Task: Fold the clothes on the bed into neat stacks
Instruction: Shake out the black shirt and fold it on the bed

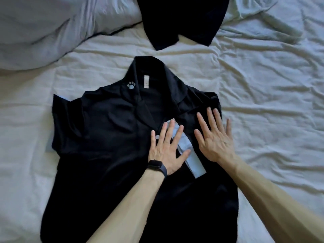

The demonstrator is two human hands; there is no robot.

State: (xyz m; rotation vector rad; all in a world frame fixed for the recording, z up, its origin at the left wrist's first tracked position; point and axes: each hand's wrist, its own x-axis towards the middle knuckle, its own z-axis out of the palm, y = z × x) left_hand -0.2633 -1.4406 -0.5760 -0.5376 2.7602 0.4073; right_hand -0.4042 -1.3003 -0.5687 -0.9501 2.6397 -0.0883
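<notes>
Black shirt point(105, 146) on sheet point(271, 120), left hand point(166, 151), right hand point(213, 142) splayed flat on it, sheet beyond both sides.

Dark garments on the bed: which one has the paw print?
The near collared shirt, pressed flat by the left hand and right hand; the far dark garment shows none.

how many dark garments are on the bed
2. One shirt lies spread in the middle under the left hand and right hand; the other garment lies beyond it at the top edge, partly cut off. More may be out of view.
</notes>
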